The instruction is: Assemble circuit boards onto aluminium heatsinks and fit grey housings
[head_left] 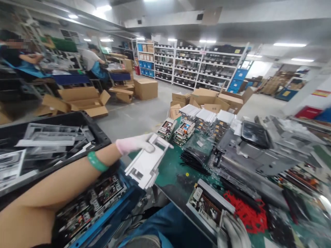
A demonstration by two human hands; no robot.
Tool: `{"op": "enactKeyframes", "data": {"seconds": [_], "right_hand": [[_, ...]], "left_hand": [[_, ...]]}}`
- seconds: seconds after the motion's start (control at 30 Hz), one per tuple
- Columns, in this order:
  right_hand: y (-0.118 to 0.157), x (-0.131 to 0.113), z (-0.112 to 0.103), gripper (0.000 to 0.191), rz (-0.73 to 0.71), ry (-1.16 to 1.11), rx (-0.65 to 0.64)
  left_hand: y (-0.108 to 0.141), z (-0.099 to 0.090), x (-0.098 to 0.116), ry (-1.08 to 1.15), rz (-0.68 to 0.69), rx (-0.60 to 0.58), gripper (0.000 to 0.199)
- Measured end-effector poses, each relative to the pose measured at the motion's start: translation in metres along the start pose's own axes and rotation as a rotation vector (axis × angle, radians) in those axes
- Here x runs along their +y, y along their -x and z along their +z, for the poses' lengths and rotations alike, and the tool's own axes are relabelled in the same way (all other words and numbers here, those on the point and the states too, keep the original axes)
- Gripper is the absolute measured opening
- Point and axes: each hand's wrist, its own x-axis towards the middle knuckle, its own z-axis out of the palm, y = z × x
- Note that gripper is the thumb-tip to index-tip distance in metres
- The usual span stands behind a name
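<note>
My left hand point(136, 144), in a pink glove with a green band on the wrist, grips a white plastic frame point(143, 162) with rectangular cut-outs, holding it above the edge of the green-matted bench point(172, 170). At the bottom right, my right hand point(234, 232), in a pale grey glove, closes on the corner of a circuit board unit point(208, 206) with a metal side rail. That unit lies on the bench's near edge. Its lower corner is partly hidden by my glove.
A black crate point(55, 132) of metal and white parts stands left, above a blue crate of circuit boards point(89, 208). Metal chassis point(254, 162), stacked boards and red foam point(248, 213) crowd the bench. Cardboard boxes, shelving and two seated co-workers lie beyond.
</note>
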Motion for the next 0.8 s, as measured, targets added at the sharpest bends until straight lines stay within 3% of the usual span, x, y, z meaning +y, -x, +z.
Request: {"op": "enactKeyframes", "data": {"seconds": [0.07,0.17,0.23,0.33,0.43,0.5,0.57,0.7,0.8], "right_hand": [[-0.002,-0.005,0.0,0.047,-0.019,0.067,0.008],[-0.005,-0.019,-0.002,0.041,0.125,0.081,0.013],[-0.006,-0.027,-0.003,0.035,0.193,0.07,0.008],[-0.006,-0.032,-0.004,0.031,0.232,0.048,0.0],[-0.004,-0.03,-0.004,0.029,0.245,0.043,-0.014],[-0.003,-0.028,-0.004,0.029,0.242,0.056,-0.022],[-0.002,-0.025,-0.005,0.029,0.216,0.066,-0.027],[-0.003,-0.021,-0.008,0.032,0.126,0.1,-0.068],[-0.012,-0.023,-0.011,0.031,0.135,0.136,-0.079]], "left_hand": [[-0.033,0.01,-0.017,-0.039,-0.048,-0.146,0.074],[-0.069,0.014,-0.033,-0.133,-0.116,-0.269,0.08],[-0.085,0.011,-0.037,-0.191,-0.141,-0.299,0.082],[-0.093,0.0,-0.034,-0.305,-0.16,-0.236,0.078],[-0.074,-0.007,-0.031,-0.422,-0.163,-0.079,0.085],[-0.046,0.002,-0.034,-0.531,-0.158,0.132,0.093],[-0.013,0.023,-0.043,-0.714,-0.149,0.457,0.098],[0.035,0.082,-0.079,-0.878,-0.156,0.698,0.123],[0.04,0.107,-0.109,-0.903,-0.139,0.842,0.117]]}}
